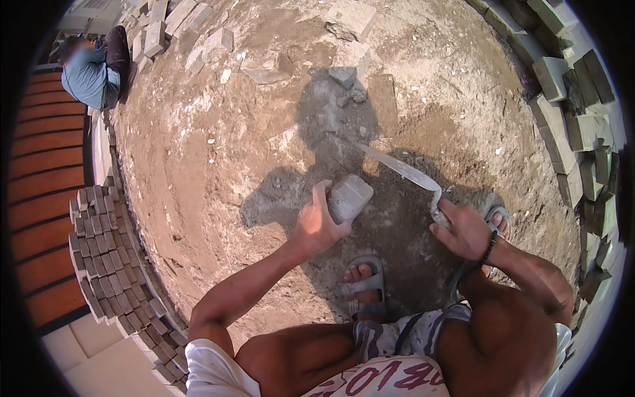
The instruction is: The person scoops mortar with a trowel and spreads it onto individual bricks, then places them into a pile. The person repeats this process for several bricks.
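Note:
My left hand (319, 218) grips a grey paving block (350, 199) by its left side, with the thumb below and the fingers above. The block is tilted, and whether it touches the dirt I cannot tell. In my right hand (464, 228) is the handle of a trowel (405, 171). Its long, narrow metal blade points up and left over the dark, loose soil, beyond the block. The fingers are wrapped round the handle and cover most of it.
Brown dirt (198, 145) spreads ahead, with broken concrete pieces (268, 67) and rubble at the far side. Laid pavers (109, 264) run along the left beside an orange slatted gate (49, 198). Stacked blocks (552, 79) line the right. A person (92, 76) crouches at the far left.

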{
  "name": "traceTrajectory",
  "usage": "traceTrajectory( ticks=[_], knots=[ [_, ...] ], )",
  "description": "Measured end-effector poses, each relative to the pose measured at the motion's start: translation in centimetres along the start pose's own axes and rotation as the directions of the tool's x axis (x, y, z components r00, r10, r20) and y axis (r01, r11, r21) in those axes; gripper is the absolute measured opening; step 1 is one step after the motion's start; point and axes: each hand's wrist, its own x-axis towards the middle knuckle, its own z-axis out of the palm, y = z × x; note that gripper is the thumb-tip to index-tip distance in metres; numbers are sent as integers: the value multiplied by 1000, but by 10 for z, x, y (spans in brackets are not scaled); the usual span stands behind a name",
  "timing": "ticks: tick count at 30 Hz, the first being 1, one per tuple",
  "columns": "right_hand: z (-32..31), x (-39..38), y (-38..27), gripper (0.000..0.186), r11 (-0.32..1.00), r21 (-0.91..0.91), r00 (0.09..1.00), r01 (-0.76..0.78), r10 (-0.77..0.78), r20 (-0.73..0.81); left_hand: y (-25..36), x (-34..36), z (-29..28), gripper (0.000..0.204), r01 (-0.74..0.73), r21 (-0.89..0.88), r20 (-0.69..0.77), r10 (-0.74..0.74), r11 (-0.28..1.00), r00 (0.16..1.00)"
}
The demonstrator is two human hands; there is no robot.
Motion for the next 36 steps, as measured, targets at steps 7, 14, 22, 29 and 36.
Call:
traceTrajectory(
  ticks=[7,14,22,29,36],
  knots=[
    [39,5,-2,36,979,-37,975,201,-196,103,-5,-5,5,73,-39,24,-22,39,999,999],
    [35,24,3,39,998,-55,978,7,4,209,-14,-16,5,71,1,-51,-57,-4,999,998],
    [43,24,1,39,998,-62,981,4,8,192,-25,-26,8,74,-44,68,-93,50,997,994],
    [46,10,-10,39,990,-60,953,125,-103,287,-31,-30,9,74,-47,33,-87,49,998,995],
    [38,9,-18,38,978,-87,949,189,-159,271,-41,-30,15,76,-65,32,-115,68,997,991]
  ],
)
